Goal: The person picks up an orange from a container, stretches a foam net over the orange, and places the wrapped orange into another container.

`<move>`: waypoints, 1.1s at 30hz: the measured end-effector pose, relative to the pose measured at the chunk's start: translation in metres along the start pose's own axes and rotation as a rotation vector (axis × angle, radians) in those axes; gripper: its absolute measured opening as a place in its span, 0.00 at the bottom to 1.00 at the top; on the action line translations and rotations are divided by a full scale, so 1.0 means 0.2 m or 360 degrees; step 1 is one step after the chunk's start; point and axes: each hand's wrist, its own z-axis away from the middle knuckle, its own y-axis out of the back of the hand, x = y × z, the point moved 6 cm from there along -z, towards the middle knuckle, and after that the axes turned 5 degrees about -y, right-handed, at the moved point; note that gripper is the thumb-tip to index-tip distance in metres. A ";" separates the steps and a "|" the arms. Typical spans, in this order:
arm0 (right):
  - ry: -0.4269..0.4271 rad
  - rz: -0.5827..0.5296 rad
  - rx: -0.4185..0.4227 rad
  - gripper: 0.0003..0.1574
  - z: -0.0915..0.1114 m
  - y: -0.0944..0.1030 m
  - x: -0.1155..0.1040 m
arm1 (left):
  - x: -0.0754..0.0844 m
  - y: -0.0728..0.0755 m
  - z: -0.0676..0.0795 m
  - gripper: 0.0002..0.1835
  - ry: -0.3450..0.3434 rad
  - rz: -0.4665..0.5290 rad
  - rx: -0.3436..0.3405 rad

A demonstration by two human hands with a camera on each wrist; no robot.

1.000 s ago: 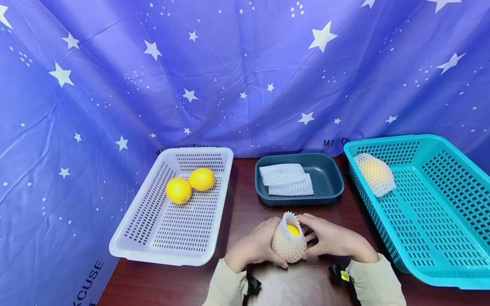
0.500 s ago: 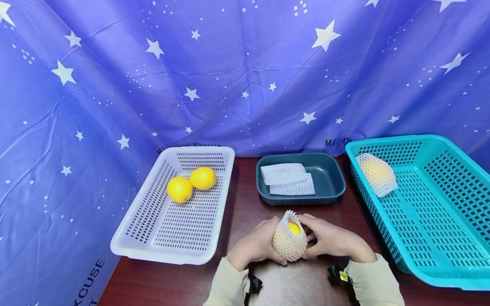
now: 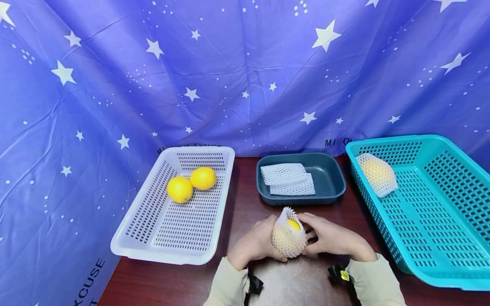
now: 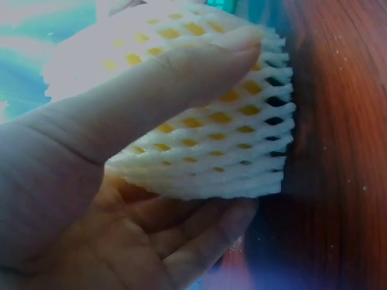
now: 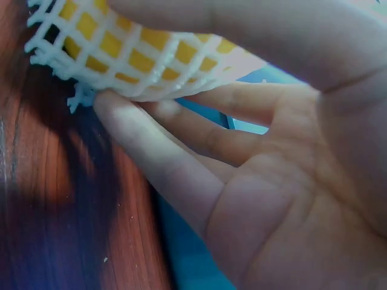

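Note:
A yellow orange in a white foam net sleeve is held between both hands, just above or on the table in the head view. The fruit's bare yellow top shows through the sleeve's open upper end. My left hand grips it from the left; in the left wrist view the thumb lies across the netting, with fingers beneath. From the other side my right hand holds it, and the right wrist view has fingertips touching the net edge. The fruit's underside is hidden.
A white basket with two bare oranges stands on the left. Behind the hands, a dark tray holds flat foam net sleeves. To the right is a teal basket with a net-wrapped orange.
The sleeved orange has risen slightly and tilted a little between the hands. Both hands keep nearly the same place and grip. The head view has shifted slightly.

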 end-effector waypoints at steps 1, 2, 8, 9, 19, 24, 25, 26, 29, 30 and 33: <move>0.0022 -0.0013 0.0007 0.50 0.00 0.00 -0.01 | 0.00 0.01 0.00 0.41 0.0011 0.0018 0.0021; 0.0047 -0.0025 0.0018 0.49 0.00 0.01 -0.01 | 0.00 0.02 0.01 0.40 0.0019 0.0029 0.0042; 0.0148 -0.0174 0.0057 0.46 0.02 0.03 -0.04 | 0.01 0.08 0.04 0.40 0.0022 0.0104 0.0141; 0.0151 -0.0199 0.0060 0.46 0.02 0.03 -0.04 | 0.01 0.09 0.04 0.40 0.0019 0.0122 0.0147; 0.0237 -0.0411 -0.0020 0.45 0.02 0.04 -0.06 | 0.04 0.15 0.07 0.38 -0.0027 0.0495 0.0184; 0.0188 -0.0425 0.0011 0.45 0.03 0.06 -0.07 | 0.04 0.14 0.07 0.35 0.0003 0.0645 0.0182; 0.0178 -0.0424 0.0019 0.45 0.03 0.06 -0.07 | 0.04 0.14 0.07 0.35 0.0015 0.0686 0.0177; 0.0166 -0.0424 0.0026 0.45 0.03 0.07 -0.07 | 0.04 0.14 0.07 0.34 0.0024 0.0731 0.0171; 0.0157 -0.0391 0.0067 0.44 0.04 0.08 -0.08 | 0.05 0.15 0.07 0.32 0.0046 0.0862 0.0158; 0.0157 -0.0371 0.0091 0.43 0.05 0.09 -0.08 | 0.05 0.15 0.08 0.31 0.0049 0.0906 0.0154; 0.0160 -0.0311 0.0193 0.42 0.06 0.11 -0.08 | 0.06 0.15 0.08 0.29 0.0050 0.1034 0.0146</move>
